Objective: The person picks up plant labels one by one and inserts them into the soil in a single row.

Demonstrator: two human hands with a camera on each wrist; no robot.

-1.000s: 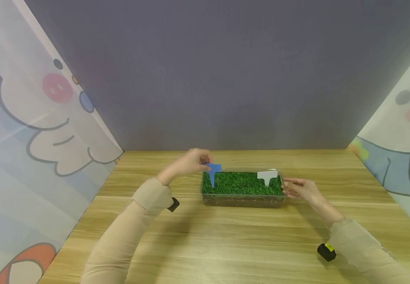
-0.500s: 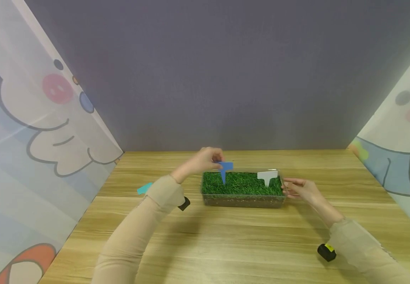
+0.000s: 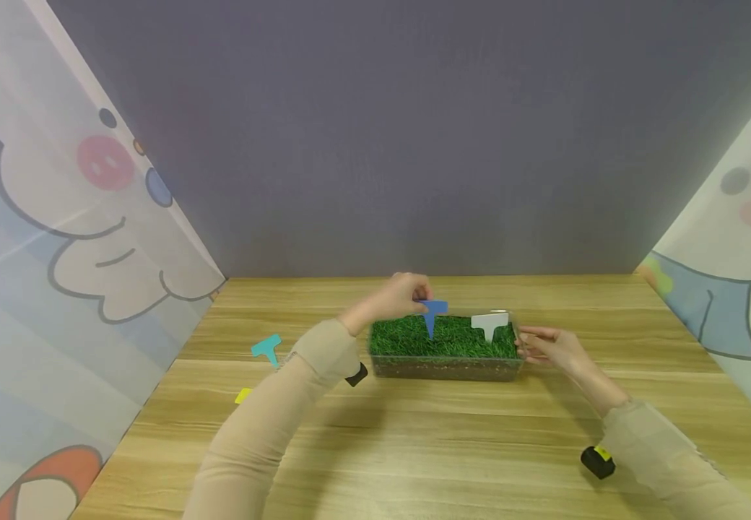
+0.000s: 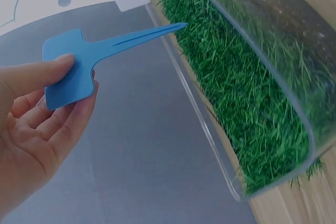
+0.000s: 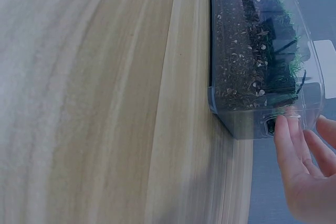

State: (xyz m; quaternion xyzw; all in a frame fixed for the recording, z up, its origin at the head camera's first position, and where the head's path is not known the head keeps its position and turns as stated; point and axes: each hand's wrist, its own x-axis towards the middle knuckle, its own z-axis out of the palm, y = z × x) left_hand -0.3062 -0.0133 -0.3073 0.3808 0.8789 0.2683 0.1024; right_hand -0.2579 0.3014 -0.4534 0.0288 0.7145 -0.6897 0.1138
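Observation:
My left hand [image 3: 406,295] pinches the head of a blue T-shaped plant label [image 4: 71,69] between thumb and fingers. The label's pointed stem hangs down at the green grass [image 4: 220,87]; whether its tip is in the grass I cannot tell. That grass grows over dark soil in a clear plastic box [image 3: 447,368]. A white plant label [image 3: 489,321] stands in the grass towards the right end. At that end wall, my right hand [image 5: 310,182] touches the box with fairly straight fingers; its thumb is near the rim.
Left of the box a turquoise plant label [image 3: 267,347] lies on the wooden table [image 3: 453,448]. A yellow piece [image 3: 242,395] shows beside my left sleeve, which partly hides it. A grey wall [image 3: 414,144] rises behind the table.
My left hand has moved right above the grass with the blue label. The turquoise label and the yellow piece have come out from behind the left arm. My right hand has stayed put.

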